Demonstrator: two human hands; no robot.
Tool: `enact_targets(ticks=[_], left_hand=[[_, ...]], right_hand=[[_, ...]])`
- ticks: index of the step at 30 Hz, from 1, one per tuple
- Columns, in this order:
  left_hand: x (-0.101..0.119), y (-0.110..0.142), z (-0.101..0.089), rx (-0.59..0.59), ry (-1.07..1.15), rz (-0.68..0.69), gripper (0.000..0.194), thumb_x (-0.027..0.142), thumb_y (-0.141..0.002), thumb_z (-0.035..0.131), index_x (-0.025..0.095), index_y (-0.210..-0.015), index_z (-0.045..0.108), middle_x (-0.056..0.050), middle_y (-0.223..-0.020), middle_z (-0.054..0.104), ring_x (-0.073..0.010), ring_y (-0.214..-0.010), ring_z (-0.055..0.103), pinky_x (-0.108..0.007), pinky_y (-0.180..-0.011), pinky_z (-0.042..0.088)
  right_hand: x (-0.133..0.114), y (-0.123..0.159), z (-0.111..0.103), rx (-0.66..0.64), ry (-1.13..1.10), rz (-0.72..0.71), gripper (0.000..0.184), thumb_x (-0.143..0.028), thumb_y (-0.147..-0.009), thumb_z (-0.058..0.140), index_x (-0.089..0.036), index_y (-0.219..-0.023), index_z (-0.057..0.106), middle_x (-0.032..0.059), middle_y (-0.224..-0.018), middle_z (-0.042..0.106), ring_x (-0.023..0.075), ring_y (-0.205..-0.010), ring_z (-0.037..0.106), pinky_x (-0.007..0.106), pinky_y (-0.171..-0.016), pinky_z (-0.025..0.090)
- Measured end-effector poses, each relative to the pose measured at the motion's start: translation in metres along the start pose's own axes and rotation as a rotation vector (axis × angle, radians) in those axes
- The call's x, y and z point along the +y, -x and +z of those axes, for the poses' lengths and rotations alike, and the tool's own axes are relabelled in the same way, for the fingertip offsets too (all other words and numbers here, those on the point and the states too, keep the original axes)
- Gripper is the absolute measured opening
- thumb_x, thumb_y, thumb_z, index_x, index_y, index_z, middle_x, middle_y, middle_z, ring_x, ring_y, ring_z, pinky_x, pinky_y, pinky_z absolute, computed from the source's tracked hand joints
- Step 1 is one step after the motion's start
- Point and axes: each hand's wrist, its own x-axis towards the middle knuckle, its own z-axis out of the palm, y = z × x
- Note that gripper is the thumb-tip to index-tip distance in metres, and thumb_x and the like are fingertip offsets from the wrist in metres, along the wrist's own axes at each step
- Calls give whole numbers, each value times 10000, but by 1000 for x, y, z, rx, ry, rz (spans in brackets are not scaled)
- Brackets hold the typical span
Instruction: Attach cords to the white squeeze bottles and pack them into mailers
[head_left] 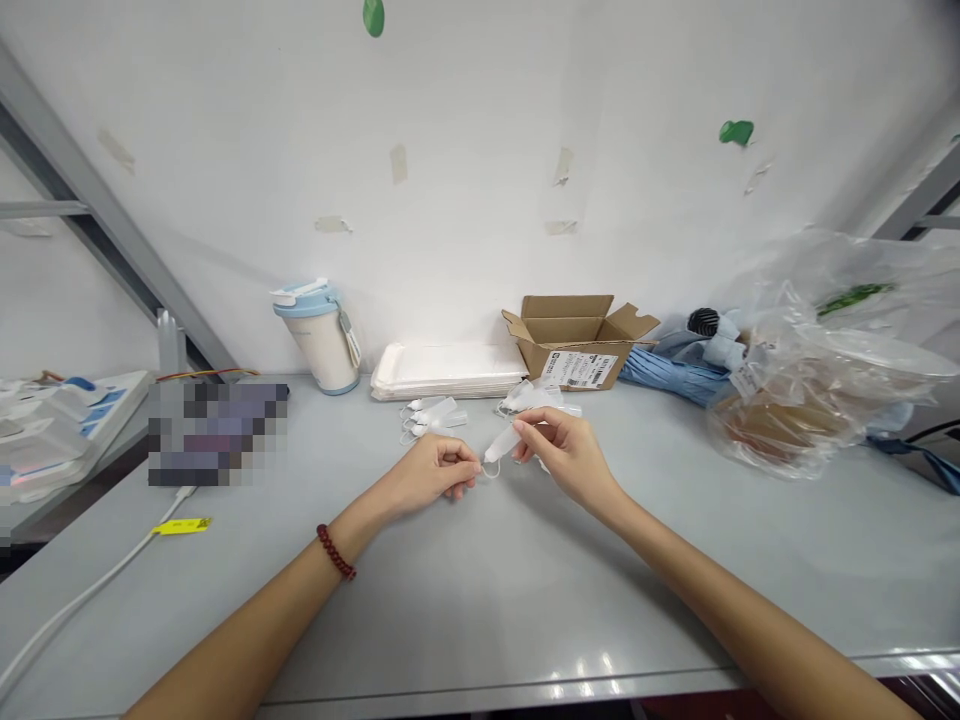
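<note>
the right hand (566,450) pinches a small clear plastic tube (504,442) between finger and thumb. the left hand (439,475) is closed up, and its fingertips seem to pinch the thin white loop (491,472) at the tube's end. the tube is held just above the worktop (525,600), between the hands. if the loop slips from the fingers or gets pulled too hard, the tube could drop and bump the small heap of tubes (433,415) or the other heap of tubes (532,397) just ahead. the worktop is smooth and grey. at the back stand a cardboard box (577,345), a stack of white trays (446,372) and a blue and cream mug (319,340). a big clear plastic bag (825,370) sits on the right. the white wall (450,120) has bits of old tape on it.
</note>
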Motion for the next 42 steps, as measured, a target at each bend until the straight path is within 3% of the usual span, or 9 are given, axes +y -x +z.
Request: enact_targets(ticks=[18,28,35,42], left_hand=[[-4,0,1,2,6,47,169,312,-756,590,153,-705,617,3,-651,583,-90,-530,514,-230,-525,433],[3,0,-3,18,54,46,223,355,-751,605,137,-708,628,-18,-656,596,-97,-531,511,-237,-529,416],[3,-1,-15,92,154,30,282,394,-764,594,122,-806,656,-33,-690,592,-107,-540,511,-255,-540,427],[6,1,-9,50,104,49,328,456,-757,604,134,-718,645,-32,-674,606,-101,-540,515,-248,-542,413]], right_hand=[[0,0,-1,-42,-53,18,283,-445,-808,562,-166,-816,611,15,-581,654,160,-552,633,271,-549,481],[0,-3,-1,-17,-129,62,290,-448,-785,586,-162,-807,630,18,-585,659,164,-547,626,295,-585,500],[-7,-6,-7,26,-237,115,316,-458,-746,620,-146,-778,654,36,-617,670,164,-582,634,302,-619,522],[-5,-7,-6,47,-249,117,339,-475,-726,634,-142,-784,657,42,-618,678,167,-574,638,309,-609,530]])
